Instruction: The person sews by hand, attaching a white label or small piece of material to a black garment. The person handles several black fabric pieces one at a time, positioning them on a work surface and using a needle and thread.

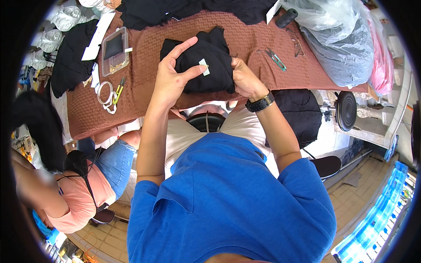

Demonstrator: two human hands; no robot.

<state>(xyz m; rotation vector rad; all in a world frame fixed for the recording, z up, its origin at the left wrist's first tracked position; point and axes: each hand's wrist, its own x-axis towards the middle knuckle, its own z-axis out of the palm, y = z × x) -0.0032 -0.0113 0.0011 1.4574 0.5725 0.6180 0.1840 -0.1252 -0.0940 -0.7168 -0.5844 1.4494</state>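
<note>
A folded bundle of black cloth [197,48] lies in front of me at the near edge of the table. On top of it sits a small pale green tag [205,67]. My left hand [176,72] is at the bundle's left side, with thumb and index finger spread apart and the thumb tip resting on the tag; its other fingers are mostly hidden. At the right edge, my right hand [246,79], with a black watch on the wrist, has its fingers closed on the cloth.
A brown cloth [144,48] covers the table. Left are a clear plastic box [115,51], yellow-handled snips [119,90] and a tape roll [105,93]. Right are green snips [276,60], eyeglasses [298,44], a black thread spool [286,18] and filled plastic bags [337,44]. Another person [83,193] sits left.
</note>
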